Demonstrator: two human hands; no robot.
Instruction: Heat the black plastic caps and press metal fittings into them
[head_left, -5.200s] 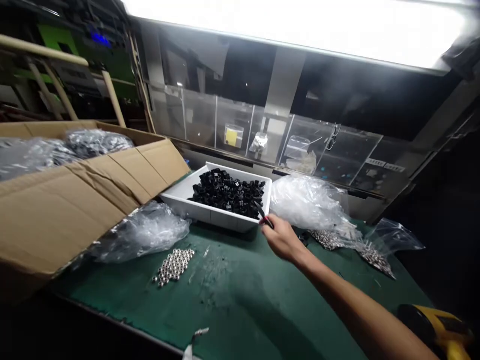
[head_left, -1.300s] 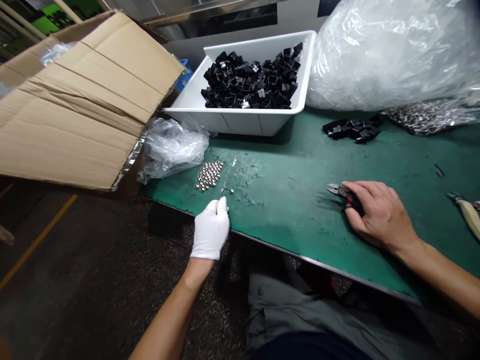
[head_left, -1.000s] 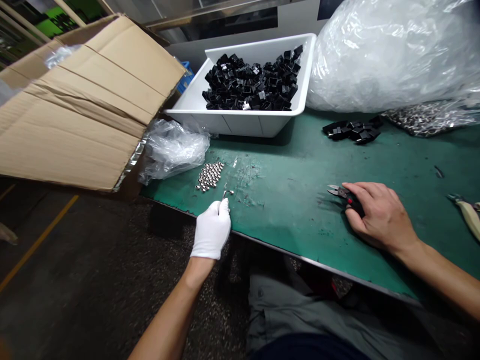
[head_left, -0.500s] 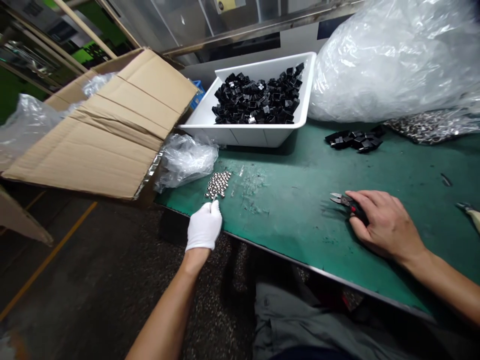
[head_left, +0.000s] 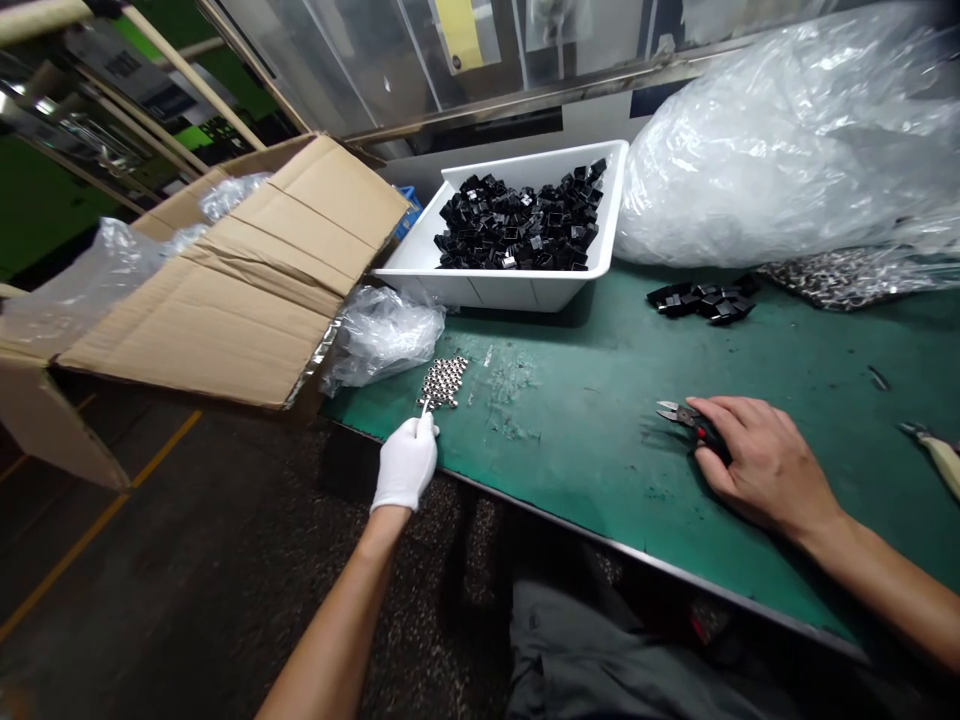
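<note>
My left hand, in a white glove, is at the table's near edge with thumb and fingers pinched together. A thin pale tip juts from the pinch toward a cluster of small shiny metal pieces laid in tight rows. What the pinch holds is too small to make out. My right hand, bare, rests on the green table with its fingers wrapped round a pair of side cutters. The jaws of the cutters point left and stand slightly apart; the palm hides most of the handles.
A white bin of black plastic parts stands at the back. Loose black parts lie right of it, below a big plastic bag. A cardboard box and crumpled plastic are left. Another tool lies far right.
The view has tilted slightly, so the scene sits lower. My left hand's pinch has shifted a little left along the near edge of the metal pieces. My right hand keeps its hold on the cutters.
</note>
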